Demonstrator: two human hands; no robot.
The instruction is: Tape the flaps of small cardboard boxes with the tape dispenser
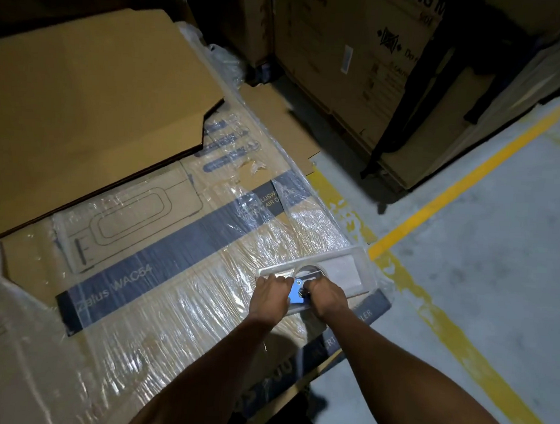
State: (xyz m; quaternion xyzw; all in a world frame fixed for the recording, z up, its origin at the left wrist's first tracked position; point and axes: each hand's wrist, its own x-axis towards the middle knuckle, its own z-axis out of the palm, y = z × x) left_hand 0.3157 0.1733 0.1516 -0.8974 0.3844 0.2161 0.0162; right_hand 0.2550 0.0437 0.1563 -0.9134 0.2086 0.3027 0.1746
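- I judged the step to be taping: both hands worked the tape dispenser (297, 293), its blue body between them, on top of a small flat box (343, 275) lying on the big shrink-wrapped carton (159, 270), at about 4 o'clock of the view.
- My left hand (269, 295) had its fingers curled down at the box's near-left edge, at 9 o'clock of the dispenser; whether they pinched tape or only pressed the box, I could not tell.
- My right hand (326, 298) curled round the dispenser's handle side, at 3 o'clock.
- The next move, I reckoned, called for drawing the dispenser along the flap seam while the left hand steadied the box.
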